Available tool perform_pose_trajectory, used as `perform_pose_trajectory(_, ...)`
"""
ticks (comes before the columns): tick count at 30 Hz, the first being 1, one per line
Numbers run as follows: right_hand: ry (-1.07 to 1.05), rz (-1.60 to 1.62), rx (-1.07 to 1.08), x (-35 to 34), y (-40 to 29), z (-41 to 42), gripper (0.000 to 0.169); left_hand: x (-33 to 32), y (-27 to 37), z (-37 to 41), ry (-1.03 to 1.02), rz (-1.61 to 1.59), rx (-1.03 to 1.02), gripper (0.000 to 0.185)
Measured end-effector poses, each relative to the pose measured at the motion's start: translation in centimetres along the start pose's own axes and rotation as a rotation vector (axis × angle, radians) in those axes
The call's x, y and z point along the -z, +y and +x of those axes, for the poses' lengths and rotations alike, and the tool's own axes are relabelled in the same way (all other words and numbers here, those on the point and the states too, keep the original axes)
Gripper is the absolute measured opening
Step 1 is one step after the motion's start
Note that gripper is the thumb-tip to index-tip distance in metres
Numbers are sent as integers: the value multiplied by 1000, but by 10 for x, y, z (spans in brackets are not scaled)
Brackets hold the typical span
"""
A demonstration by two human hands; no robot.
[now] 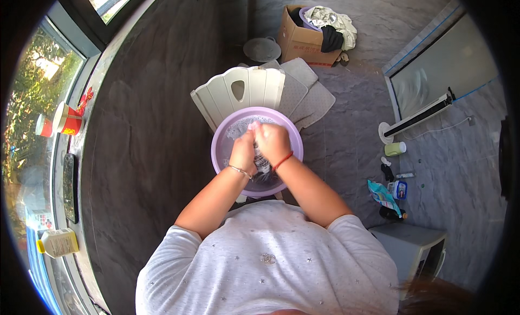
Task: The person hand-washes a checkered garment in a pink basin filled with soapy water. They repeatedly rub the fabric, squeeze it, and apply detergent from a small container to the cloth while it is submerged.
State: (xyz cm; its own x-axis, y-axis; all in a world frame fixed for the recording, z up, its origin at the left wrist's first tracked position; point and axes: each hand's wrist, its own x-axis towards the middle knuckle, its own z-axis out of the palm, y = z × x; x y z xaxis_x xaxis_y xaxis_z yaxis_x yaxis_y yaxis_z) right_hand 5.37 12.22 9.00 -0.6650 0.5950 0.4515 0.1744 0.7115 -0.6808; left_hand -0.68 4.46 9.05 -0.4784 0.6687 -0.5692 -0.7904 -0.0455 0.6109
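Note:
A round purple plastic basin (217, 152) with soapy water (239, 130) stands before me. My left hand (243, 150) and my right hand (272, 140) are close together over it, both closed on a wet dark-and-white patterned cloth (262, 162). The cloth hangs between my hands into the basin, and its upper part is hidden by my fingers. A cream plastic panel with an oval hole (260, 85) lies just beyond the basin, its near edge partly behind the basin's rim.
Grey mats (319, 101) lie beyond the basin. Farther off are a cardboard box (306, 44) of laundry and a grey round basin (262, 50). A tower fan (418, 115), bottles and packets line the right wall. A window sill at left holds paper cups (67, 119) and a bottle (60, 242).

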Motion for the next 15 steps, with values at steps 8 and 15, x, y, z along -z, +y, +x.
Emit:
perform_pose_trajectory(8, -46, -139, -40, -2, 15, -25, 42, 11, -16, 8, -67, 88, -19, 39)
perform_pose_trajectory(15, -240, 911, -650, 33, 67, -14, 38, 48, 26, 13, -454, 244, 62, 38)
